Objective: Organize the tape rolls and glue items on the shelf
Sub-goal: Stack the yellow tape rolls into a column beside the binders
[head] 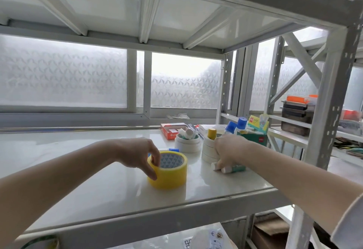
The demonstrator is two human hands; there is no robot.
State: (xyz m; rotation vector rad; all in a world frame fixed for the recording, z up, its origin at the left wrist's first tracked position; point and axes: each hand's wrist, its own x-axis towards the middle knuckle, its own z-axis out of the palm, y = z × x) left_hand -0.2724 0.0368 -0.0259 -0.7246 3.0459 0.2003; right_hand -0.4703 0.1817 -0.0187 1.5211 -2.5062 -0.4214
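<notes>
Our left hand (137, 155) pinched the yellow tape roll (167, 171), thumb outside and fingers inside its core, near the front of the white shelf (98, 180). Our right hand (228, 150) curled round glue sticks (229, 168) lying beside a white tape stack (209, 151). Behind stood blue-capped glue bottles (236, 126).

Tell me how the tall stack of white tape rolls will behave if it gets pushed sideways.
The tall stack of white tape rolls is several separate rings, so a push up high would probably shear or topple it. The glossy shelf suggests a low push would slide it. The yellow-capped glue stick standing inside might tip along.
</notes>
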